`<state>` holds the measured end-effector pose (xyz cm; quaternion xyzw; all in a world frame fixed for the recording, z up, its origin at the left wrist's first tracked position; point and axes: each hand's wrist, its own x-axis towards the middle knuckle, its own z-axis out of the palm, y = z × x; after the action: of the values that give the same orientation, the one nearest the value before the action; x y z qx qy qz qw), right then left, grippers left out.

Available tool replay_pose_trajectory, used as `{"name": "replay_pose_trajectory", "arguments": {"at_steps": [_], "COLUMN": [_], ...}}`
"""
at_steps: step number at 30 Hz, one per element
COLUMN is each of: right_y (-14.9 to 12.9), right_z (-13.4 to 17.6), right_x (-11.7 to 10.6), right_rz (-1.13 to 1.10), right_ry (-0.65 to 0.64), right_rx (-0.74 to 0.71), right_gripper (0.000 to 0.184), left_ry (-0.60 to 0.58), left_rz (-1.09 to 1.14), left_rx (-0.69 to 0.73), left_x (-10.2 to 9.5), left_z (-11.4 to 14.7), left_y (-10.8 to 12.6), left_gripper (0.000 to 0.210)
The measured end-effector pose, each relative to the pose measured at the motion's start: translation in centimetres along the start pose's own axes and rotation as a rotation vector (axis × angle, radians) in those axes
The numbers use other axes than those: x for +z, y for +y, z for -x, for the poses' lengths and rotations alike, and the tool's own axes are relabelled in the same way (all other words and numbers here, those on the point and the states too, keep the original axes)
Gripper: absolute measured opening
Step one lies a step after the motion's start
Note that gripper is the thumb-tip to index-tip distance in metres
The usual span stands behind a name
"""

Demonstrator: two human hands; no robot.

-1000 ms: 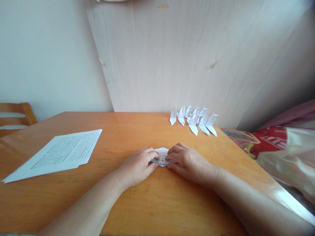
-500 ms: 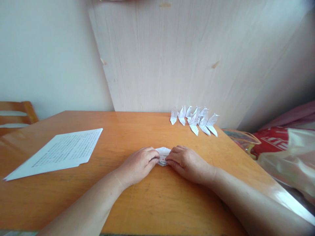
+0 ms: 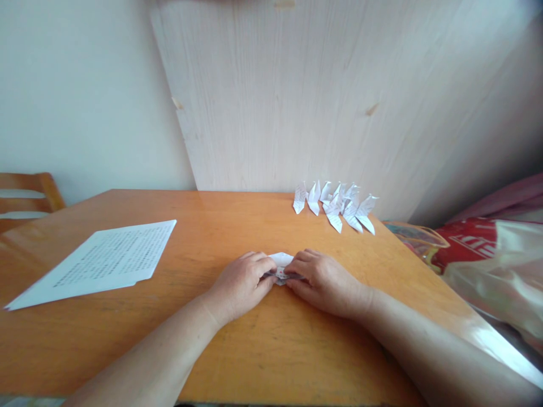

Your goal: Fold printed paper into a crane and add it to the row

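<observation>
A small folded piece of white paper with a little printing lies on the wooden table, between my two hands. My left hand grips its left side, with fingers above and thumb at the near edge. On the right side, my right hand holds it in the same way, fingers bent over it and thumb low. Both hands cover the ends of the paper, so only its middle part shows. The finer folds are too small to make out.
Several folded paper birds stand at the table's back right. A stack of printed sheets lies at the left. Beyond the left edge is a wooden chair; at the right are a red bag and whitish plastic.
The thumbs have drawn down slightly toward the near edge, and less of the paper's printed middle shows between the fingers. Both hands otherwise stay in place.
</observation>
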<state>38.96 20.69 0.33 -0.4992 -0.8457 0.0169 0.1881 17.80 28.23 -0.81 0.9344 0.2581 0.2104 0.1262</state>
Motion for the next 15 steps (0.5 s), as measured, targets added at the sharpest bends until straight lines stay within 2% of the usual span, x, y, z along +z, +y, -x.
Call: {"name": "replay_pose_trajectory", "arguments": {"at_steps": [8,15], "right_y": [-0.07,0.35], "right_z": [-0.22,-0.05], "right_x": [0.61,0.75], "right_rz": [-0.013,-0.060], "right_ry": [-0.006,-0.014], "right_rx": [-0.003,0.022], "right_gripper": [0.016,0.020], "left_ry": [0.004,-0.021], "left_rz": [-0.043,0.036], "left_rx": [-0.030,-0.067], "left_x": [0.11,0.22], "left_z": [0.03,0.05], "left_y": [-0.04,-0.36], "left_gripper": [0.007,0.007]}}
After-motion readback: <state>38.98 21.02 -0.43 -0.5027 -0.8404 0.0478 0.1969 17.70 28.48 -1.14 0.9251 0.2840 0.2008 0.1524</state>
